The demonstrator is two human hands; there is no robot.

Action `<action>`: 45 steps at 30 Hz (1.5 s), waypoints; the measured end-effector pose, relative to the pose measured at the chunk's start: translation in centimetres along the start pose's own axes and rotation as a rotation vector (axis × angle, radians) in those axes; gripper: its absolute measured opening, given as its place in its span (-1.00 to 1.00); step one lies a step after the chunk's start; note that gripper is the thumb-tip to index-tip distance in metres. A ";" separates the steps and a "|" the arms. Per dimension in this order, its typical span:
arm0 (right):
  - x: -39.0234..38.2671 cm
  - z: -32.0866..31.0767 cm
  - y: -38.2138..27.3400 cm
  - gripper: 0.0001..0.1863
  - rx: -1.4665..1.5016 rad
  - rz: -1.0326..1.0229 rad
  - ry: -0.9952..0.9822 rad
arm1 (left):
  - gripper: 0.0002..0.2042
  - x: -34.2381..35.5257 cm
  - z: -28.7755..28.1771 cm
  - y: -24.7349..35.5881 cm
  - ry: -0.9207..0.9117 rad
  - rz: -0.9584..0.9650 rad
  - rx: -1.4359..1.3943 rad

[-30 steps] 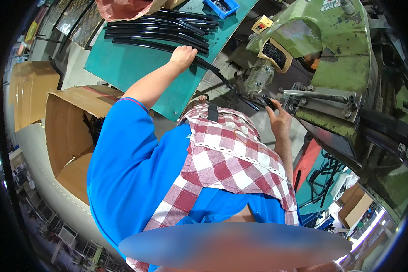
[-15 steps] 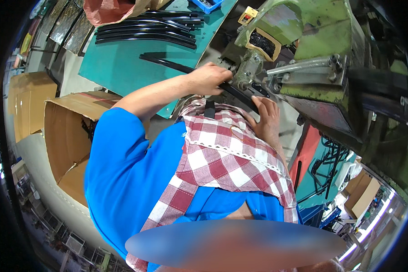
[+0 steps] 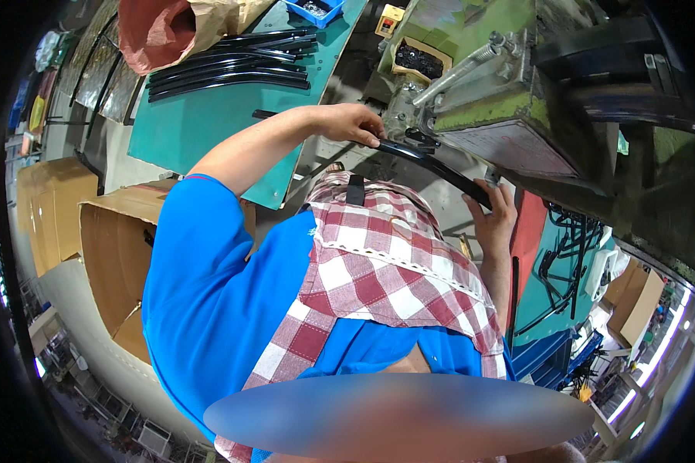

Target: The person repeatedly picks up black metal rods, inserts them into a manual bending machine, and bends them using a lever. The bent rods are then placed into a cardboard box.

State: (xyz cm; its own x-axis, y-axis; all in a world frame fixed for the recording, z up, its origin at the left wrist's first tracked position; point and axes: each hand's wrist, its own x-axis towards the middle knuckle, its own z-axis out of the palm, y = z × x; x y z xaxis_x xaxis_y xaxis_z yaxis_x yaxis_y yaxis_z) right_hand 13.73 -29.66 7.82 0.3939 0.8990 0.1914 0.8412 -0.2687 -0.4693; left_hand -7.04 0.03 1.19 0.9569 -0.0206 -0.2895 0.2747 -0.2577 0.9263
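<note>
A long, slightly curved black tube [image 3: 434, 164] lies across the front of my body, close to the green machine [image 3: 490, 123]. My left hand [image 3: 351, 123] pinches it near its middle, fingers bent over the top. Its left stretch passes behind my left forearm, and the far end [image 3: 264, 114] shows above the green table [image 3: 201, 143]. At the other end my right hand [image 3: 493, 210] grips the tube, thumb on the near side. Between the hands, the tube runs just below a small dark fixture [image 3: 422, 140] on the machine; I cannot tell whether they touch.
Several black tubes [image 3: 232, 73] lie on the green table by a paper bag [image 3: 158, 31] and a blue bin [image 3: 315, 11]. A carton of small black parts [image 3: 421, 60] sits on the machine. Cardboard boxes [image 3: 116, 255] stand left; bent black frames [image 3: 567, 262] lie right.
The tube has shifted to the right, with more of it between my hands. My right hand has moved right and nearer to me, out to the tube's end. The view has also shifted.
</note>
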 end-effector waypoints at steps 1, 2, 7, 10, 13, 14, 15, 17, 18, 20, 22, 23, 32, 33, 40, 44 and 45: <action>-0.2 -0.3 0.2 -0.65 0.051 0.003 0.061 | -0.71 0.1 0.0 0.7 -0.018 0.016 -0.016; -0.4 -0.7 0.6 -0.65 0.081 0.031 0.055 | -0.70 0.3 0.1 1.3 0.010 0.069 0.087; -2.0 -1.5 3.8 -0.76 0.360 0.340 0.028 | -0.68 1.1 1.1 7.6 0.170 0.146 0.681; -2.2 -0.6 5.3 -0.80 0.766 0.474 0.143 | -0.74 2.6 1.3 7.8 0.251 0.185 0.748; -1.5 -0.2 5.9 -0.84 0.928 0.539 0.203 | -0.69 5.0 0.7 3.8 0.381 0.457 0.560; -1.0 0.2 5.0 -0.84 0.911 0.518 0.218 | -0.68 4.8 0.0 2.9 0.312 0.384 0.556; -0.7 0.2 4.5 -0.84 0.889 0.497 0.233 | -0.67 4.7 -0.4 3.2 0.243 0.314 0.547; -0.3 0.1 4.3 -0.85 0.876 0.453 0.222 | -0.61 3.4 -1.3 5.7 0.113 0.151 0.552; 0.0 -0.1 4.1 -0.87 0.882 0.422 0.185 | -0.60 3.6 -1.2 4.9 0.120 0.157 0.540; 0.2 -0.2 4.0 -0.90 0.889 0.401 0.145 | -0.59 4.7 -1.1 2.6 0.128 0.173 0.520; 0.4 -0.4 4.5 -0.93 0.890 0.421 0.133 | -0.58 4.7 -0.9 3.6 0.102 0.139 0.544; 0.6 -0.4 4.7 -0.94 0.931 0.425 0.160 | -0.58 4.9 -0.8 4.0 0.090 0.121 0.555; 1.8 2.1 5.7 -0.94 1.107 0.561 0.243 | -0.61 6.6 -1.8 1.4 0.032 0.113 0.472; 1.7 2.3 6.1 -0.93 1.125 0.558 0.236 | -0.61 6.8 -1.9 1.2 0.017 0.104 0.453; 1.0 5.4 10.3 -0.84 1.219 0.660 0.156 | -0.63 6.7 -1.8 1.7 0.048 0.136 0.545; 2.3 5.2 7.3 -0.84 1.317 0.699 0.208 | -0.67 7.6 -1.9 -0.4 -0.102 0.084 0.483; 2.0 5.1 7.9 -0.84 1.309 0.720 0.191 | -0.68 7.2 -1.9 2.1 -0.155 -0.063 0.455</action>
State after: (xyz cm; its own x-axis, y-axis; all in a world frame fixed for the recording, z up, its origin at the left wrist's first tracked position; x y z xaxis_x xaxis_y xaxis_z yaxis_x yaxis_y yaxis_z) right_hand 19.27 -28.18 0.08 0.6947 0.6279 -0.3508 -0.4226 -0.0383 -0.9055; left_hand 0.60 1.19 1.50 0.9048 -0.1263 -0.4066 0.2300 -0.6586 0.7164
